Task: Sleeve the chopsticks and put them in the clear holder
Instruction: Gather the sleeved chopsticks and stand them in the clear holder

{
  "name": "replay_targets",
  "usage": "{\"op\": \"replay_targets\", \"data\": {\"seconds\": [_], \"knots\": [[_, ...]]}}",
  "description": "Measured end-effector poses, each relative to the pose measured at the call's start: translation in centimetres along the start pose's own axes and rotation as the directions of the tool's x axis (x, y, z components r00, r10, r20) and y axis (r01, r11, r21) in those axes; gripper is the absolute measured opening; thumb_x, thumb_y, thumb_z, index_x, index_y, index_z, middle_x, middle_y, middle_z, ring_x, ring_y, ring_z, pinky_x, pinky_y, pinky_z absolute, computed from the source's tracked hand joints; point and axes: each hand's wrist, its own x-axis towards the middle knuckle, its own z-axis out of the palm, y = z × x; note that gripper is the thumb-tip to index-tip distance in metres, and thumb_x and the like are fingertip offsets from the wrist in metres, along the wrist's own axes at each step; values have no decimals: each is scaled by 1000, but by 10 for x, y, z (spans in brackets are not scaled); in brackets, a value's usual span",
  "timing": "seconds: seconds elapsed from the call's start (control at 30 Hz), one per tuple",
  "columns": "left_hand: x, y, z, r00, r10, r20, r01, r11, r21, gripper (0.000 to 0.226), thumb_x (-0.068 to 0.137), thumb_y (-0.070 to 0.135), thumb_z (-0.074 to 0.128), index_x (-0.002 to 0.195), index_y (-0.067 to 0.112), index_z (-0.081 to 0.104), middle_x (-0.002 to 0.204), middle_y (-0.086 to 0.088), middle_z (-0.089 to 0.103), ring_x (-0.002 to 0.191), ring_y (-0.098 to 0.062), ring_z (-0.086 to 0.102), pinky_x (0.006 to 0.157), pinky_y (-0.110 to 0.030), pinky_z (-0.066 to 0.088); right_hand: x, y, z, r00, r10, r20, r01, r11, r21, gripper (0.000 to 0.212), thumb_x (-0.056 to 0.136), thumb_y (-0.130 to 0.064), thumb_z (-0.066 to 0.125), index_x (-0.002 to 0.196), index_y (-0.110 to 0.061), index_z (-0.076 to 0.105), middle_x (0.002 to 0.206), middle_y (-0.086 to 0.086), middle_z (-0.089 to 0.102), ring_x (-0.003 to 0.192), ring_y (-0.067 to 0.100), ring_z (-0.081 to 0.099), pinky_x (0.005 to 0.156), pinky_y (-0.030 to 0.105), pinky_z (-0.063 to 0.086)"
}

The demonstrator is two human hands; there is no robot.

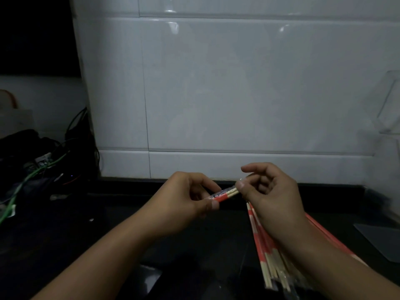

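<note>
A pair of pale wooden chopsticks (232,193) pokes out of a clear sleeve with a red band (220,198), held level over the dark counter. My left hand (192,195) pinches the sleeve between thumb and fingers. My right hand (272,191) pinches the bare chopstick ends with its thumb, index finger raised. A heap of sleeved chopsticks (268,252), red and clear, lies on the counter under my right forearm. The clear holder (389,105) hangs on the tiled wall at the far right, hard to make out.
The black counter (194,245) runs below a white tiled wall (216,83). Tangled cables, one green (32,176), and dark clutter fill the left side. A flat grey sheet (381,239) lies at the right edge.
</note>
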Motion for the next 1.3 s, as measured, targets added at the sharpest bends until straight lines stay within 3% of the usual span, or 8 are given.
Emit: {"op": "replay_targets", "data": {"seconds": [0.27,0.43,0.63,0.73,0.93,1.1,1.2,1.3], "knots": [[2,-1,-3,999,35,-38,-36,999,-19,15,85,15,76,97,22,72,79,-1,75,73,-22,70,66,-24,54,7,4,-5,962,269,-55,-241,924,297,15,85,1,69,96,-10,67,66,3,69,58,13,58,59,24,49],[1,-2,-3,999,33,-33,-34,999,-23,16,85,16,77,98,22,72,78,-2,75,65,-13,66,66,-27,54,7,3,-6,966,235,-106,-209,954,213,13,91,-3,64,96,-14,69,72,6,69,63,15,58,62,25,51],[3,-5,-1,998,40,-57,-41,999,-12,14,84,17,78,96,23,73,76,-1,73,63,-10,65,64,-28,53,6,5,-4,931,335,144,-354,926,131,17,91,-22,66,86,-7,75,77,9,70,66,14,61,59,28,48],[5,-8,0,997,52,-49,-52,999,1,13,84,20,78,95,25,73,76,1,73,70,-12,69,70,-32,56,5,3,-6,942,316,110,-332,925,185,14,89,-14,67,84,-5,75,67,7,66,60,12,58,55,25,47],[12,-37,0,971,65,-229,17,940,340,13,87,34,73,99,37,71,96,19,71,94,1,63,89,-29,53,14,-16,-26,992,-91,-82,86,994,-66,12,85,-4,71,76,-12,75,60,-1,67,56,7,62,59,16,48],[10,-35,7,944,115,-309,6,932,362,25,92,37,65,117,32,66,105,21,63,99,2,58,86,-19,46,17,-49,-69,825,-563,-53,484,752,-448,6,89,-9,69,87,-9,74,81,-3,65,74,6,65,69,19,52],[6,-29,18,972,115,-205,-38,937,347,19,93,40,63,112,37,66,93,25,64,89,7,59,79,-15,48,2,-53,-89,757,-645,101,561,564,-606,12,89,-10,67,89,-1,76,84,5,64,78,4,60,77,9,45],[0,-21,31,983,155,-100,-109,923,369,23,92,41,63,116,41,62,99,27,61,94,10,56,81,-12,46,-18,-46,-111,782,-598,174,551,536,-640,13,86,-7,67,91,2,76,86,6,66,81,3,59,82,6,42]]}}
